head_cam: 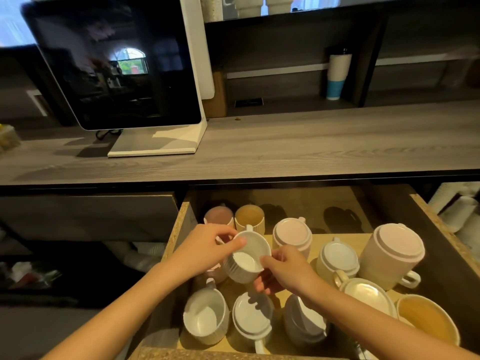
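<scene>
A white ribbed mug (246, 258) is held tilted above an open wooden drawer (176, 224), its mouth facing up toward me. My left hand (207, 248) pinches its far-left rim with thumb and fingers. My right hand (283, 268) grips its right side, thumb on the rim and fingers curled under the body. Below it in the drawer lie several mugs, some upright like the white one (205, 315) and some upside down like the one (253, 318) beside it.
A large upturned pink mug (392, 253) stands at the drawer's right, a yellow-lined mug (426, 318) at the front right. Above runs a grey wood counter (285, 146) with a dark touchscreen terminal (114, 61) and a white-blue tumbler (337, 74) on the back shelf.
</scene>
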